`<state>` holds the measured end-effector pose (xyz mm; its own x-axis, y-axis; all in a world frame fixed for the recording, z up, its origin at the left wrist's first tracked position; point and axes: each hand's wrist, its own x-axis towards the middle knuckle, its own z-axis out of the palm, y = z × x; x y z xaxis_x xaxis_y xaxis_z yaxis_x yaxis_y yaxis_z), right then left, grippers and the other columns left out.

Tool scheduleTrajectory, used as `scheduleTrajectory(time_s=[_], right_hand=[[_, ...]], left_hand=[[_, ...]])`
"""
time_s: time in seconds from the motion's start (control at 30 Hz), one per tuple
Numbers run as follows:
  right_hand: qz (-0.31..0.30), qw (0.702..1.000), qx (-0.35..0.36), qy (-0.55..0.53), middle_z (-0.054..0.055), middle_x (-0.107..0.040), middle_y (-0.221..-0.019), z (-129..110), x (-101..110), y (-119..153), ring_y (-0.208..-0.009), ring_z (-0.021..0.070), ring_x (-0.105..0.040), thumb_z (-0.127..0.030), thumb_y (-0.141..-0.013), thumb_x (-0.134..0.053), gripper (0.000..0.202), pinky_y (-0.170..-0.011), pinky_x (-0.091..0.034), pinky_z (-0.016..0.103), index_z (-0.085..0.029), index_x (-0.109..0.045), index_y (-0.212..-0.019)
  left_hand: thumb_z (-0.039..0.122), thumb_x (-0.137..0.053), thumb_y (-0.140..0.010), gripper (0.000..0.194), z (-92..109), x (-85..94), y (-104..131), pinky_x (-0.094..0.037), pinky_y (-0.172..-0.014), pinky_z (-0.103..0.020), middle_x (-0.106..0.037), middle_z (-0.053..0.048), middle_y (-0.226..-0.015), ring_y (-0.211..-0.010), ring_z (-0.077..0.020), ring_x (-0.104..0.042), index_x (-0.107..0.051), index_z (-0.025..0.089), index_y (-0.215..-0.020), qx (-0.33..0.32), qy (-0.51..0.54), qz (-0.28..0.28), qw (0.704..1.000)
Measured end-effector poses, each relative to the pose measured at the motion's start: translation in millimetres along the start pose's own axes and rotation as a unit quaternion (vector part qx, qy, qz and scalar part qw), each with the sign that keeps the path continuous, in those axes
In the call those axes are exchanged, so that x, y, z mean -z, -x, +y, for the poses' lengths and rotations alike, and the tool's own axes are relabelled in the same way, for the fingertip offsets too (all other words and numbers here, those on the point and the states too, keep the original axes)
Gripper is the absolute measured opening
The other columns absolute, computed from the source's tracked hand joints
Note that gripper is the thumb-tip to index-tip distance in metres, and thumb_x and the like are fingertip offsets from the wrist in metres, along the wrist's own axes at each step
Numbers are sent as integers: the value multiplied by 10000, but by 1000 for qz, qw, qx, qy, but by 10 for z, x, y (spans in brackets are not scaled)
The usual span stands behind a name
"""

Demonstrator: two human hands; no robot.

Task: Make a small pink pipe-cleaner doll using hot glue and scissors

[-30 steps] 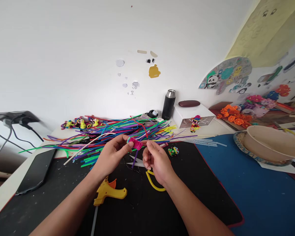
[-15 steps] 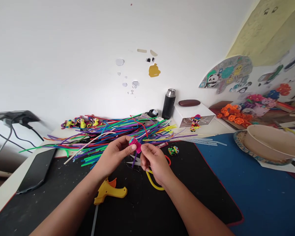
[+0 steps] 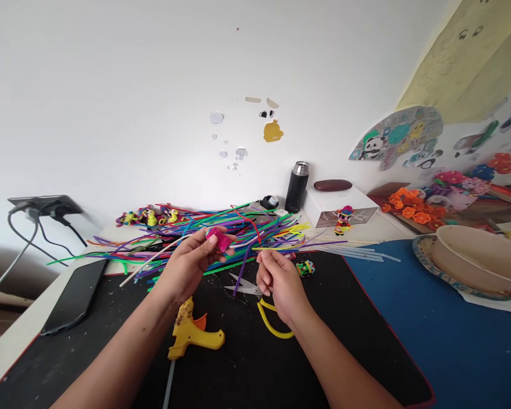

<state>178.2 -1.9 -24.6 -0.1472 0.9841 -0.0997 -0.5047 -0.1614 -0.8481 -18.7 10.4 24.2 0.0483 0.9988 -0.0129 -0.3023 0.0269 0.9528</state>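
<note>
A heap of colourful pipe cleaners [image 3: 242,224] spreads beyond the right hand [image 3: 281,281], whose thumb and fingertips press together, on what I cannot tell, and the left hand [image 3: 189,262], which, with a yellow glue gun [image 3: 193,335] nearer than it and yellow-handled scissors [image 3: 251,289] beside the right hand, pinches a fuzzy pink piece [image 3: 221,241].

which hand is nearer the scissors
Right. The right hand is at the scissors, partly covering their yellow handles in this view; contact is unclear. The left hand, holding a pink fuzzy piece, is farther off, up and left of the blades.
</note>
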Motion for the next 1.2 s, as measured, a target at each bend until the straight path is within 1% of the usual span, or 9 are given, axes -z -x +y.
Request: scheduleTrajectory(time_s=[0.17, 0.37, 0.5, 0.63, 0.73, 0.83, 0.97, 1.1, 1.2], right_hand=[[15, 999, 46, -4, -111, -322, -468, -37, 18, -26, -380, 76, -327, -506, -882, -747, 431, -403, -209, 218, -222, -499, -674], [-5, 999, 36, 22, -103, -303, -462, 15, -52, 26, -376, 65, -299, -511, -879, -743, 552, -417, -176, 240, -240, -363, -584], [-28, 998, 32, 45, -97, -300, -456, 38, -63, 49, -386, 69, -307, -549, -892, -741, 604, -432, -197, 248, -241, -347, -554], [-41, 997, 13, 70, -84, -357, -452, 47, -48, 43, -384, 74, -357, -606, -884, -738, 605, -425, -211, 240, -229, -398, -555], [-74, 992, -21, 99, -45, -513, -536, 86, -44, 39, -433, 95, -458, -626, -866, -752, 508, -417, -235, 221, -206, -553, -661], [-95, 988, -12, 121, -31, -603, -720, 139, -48, 40, -490, 106, -534, -556, -811, -833, 391, -406, -280, 212, -205, -685, -900], [-75, 990, 0, 116, -33, -596, -765, 133, -41, 36, -476, 86, -484, -536, -847, -808, 389, -397, -283, 210, -214, -703, -1037], [-56, 995, 12, 76, -33, -598, -719, 70, -22, 19, -446, 66, -414, -595, -878, -760, 447, -395, -237, 202, -197, -710, -1075], [-63, 996, 17, 53, -40, -598, -692, 56, -22, 11, -432, 62, -404, -625, -870, -760, 494, -390, -241, 196, -194, -707, -1106]], left_hand=[[454, -902, -775, 425, 37, -11, 1, -526, -633, -283, -795, -94, -940, -706, -179, -672, -802, 174, -1078, -2, 12, 22, 1000], [459, -917, -760, 434, 3, -38, 13, -514, -618, -275, -781, -83, -891, -683, -169, -659, -814, 173, -1070, 8, 15, 25, 1000], [467, -889, -798, 402, -32, -41, 16, -485, -585, -266, -771, -91, -894, -670, -162, -647, -810, 163, -1049, 17, 10, 9, 1000], [483, -902, -781, 469, -54, -77, 30, -469, -575, -270, -757, -85, -893, -659, -160, -629, -784, 164, -1104, 31, 1, -10, 999], [470, -930, -755, 475, -71, -105, 34, -467, -580, -272, -734, -54, -846, -647, -155, -615, -750, 181, -1085, 27, 3, -17, 999], [459, -947, -740, 425, -88, -109, 28, -468, -588, -267, -709, -30, -795, -634, -144, -600, -717, 182, -966, 20, 0, -29, 999], [497, -925, -762, 405, -106, -91, 23, -473, -602, -268, -672, -9, -742, -636, -142, -591, -692, 181, -861, 14, -22, -41, 999], [536, -868, -820, 407, -140, -100, 43, -465, -598, -260, -665, 4, -736, -629, -138, -586, -696, 187, -941, 23, -66, -56, 996], [566, -846, -829, 434, -175, -133, 70, -455, -574, -259, -667, 11, -722, -609, -145, -603, -665, 195, -963, 45, -91, -97, 990]])
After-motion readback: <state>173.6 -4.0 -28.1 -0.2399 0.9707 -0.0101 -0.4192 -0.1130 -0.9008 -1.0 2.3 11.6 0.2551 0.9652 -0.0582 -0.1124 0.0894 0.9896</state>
